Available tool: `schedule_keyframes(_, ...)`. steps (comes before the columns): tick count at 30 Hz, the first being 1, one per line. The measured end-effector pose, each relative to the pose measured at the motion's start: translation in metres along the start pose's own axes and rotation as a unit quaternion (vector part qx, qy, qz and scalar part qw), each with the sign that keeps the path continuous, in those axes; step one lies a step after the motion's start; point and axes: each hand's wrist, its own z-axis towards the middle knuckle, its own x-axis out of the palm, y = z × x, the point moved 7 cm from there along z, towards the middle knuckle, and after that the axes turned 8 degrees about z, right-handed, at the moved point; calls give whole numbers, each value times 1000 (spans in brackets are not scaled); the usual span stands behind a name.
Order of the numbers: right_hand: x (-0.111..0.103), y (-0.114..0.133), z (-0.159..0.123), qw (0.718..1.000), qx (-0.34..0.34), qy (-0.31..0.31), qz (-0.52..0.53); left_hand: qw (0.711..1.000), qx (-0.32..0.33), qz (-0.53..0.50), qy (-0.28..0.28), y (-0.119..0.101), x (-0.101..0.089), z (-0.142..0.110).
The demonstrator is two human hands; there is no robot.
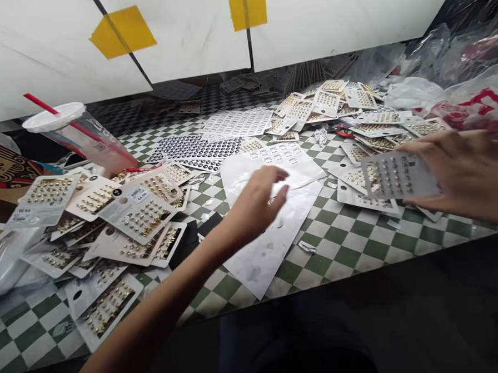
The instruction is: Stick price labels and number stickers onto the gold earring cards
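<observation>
Card handling, seemingly.
Right hand [461, 178], 3 o'clock, pinches card [384, 176]; left hand [256, 203], centre, fingers parted from thumb, near labels [287, 154]. Card likely needs steady grip.

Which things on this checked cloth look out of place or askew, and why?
The drink cup seems out of place behind the left heap of cards, which lie askew at mixed angles. Crumpled paper scraps litter the cloth. No spill shows.

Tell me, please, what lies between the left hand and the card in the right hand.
In the head view, between the left hand and the held card lie white paper, some checkered tablecloth and cards of the right pile.
</observation>
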Motion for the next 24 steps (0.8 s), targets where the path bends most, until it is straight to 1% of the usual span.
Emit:
schedule_keyframes(1, -5, 10, 8, 999, -36, -9, 3, 999, 28, -7, 15, -12, 5, 4)
schedule_keyframes(3, -14, 30, 20, 992, -117, -29, 20, 998, 59, -8, 12, -27, 11, 13)
schedule_keyframes(4, -16, 40, 25, 988, -149, -30, 33, 998, 60, -10, 1, -30, 11, 17)
schedule_keyframes(6, -14, 64, 29, 975, -213, -5, 65, 998, 44, -36, -13, -27, 11, 25)
schedule_keyframes(7, -11, 78, 29, 966, -244, 15, 82, 997, 36, -63, 2, -24, 14, 28)
schedule_keyframes(9, -5, 102, 31, 948, -290, 51, 120, 988, 13, -137, 69, -16, 24, 31)
schedule_keyframes(10, -2, 111, 34, 941, -301, 64, 142, 979, -13, -177, 104, -9, 29, 29)
schedule_keyframes(11, 1, 116, 40, 935, -303, 74, 169, 966, -61, -216, 131, 0, 35, 26)
schedule_keyframes(12, 5, 117, 48, 931, -295, 85, 197, 950, -122, -249, 145, 11, 40, 21)
schedule_keyframes(13, 10, 115, 59, 930, -277, 93, 224, 933, -186, -272, 147, 23, 44, 14)
schedule_keyframes(15, 25, 101, 87, 933, -224, 103, 263, 892, -291, -312, 148, 41, 53, -4)
schedule_keyframes(16, 35, 93, 101, 936, -197, 104, 272, 871, -322, -335, 157, 46, 58, -12)
schedule_keyframes(17, 46, 85, 115, 939, -174, 107, 277, 852, -340, -359, 171, 48, 63, -20)
schedule_keyframes(18, 59, 79, 128, 941, -148, 122, 279, 836, -347, -381, 192, 48, 67, -26)
schedule_keyframes(19, 74, 75, 137, 940, -121, 151, 281, 822, -347, -394, 220, 46, 70, -30)
schedule_keyframes(20, 89, 72, 145, 938, -86, 180, 285, 822, -339, -387, 246, 45, 71, -33)
schedule_keyframes(21, 101, 69, 149, 935, -50, 201, 288, 840, -323, -351, 259, 46, 68, -33)
schedule_keyframes(22, 111, 69, 151, 933, -17, 212, 291, 869, -305, -294, 255, 49, 62, -29)
schedule_keyframes(23, 118, 68, 152, 932, 12, 211, 294, 903, -282, -221, 235, 54, 54, -23)
schedule_keyframes(24, 121, 69, 152, 933, 34, 202, 298, 936, -253, -140, 203, 58, 44, -14)
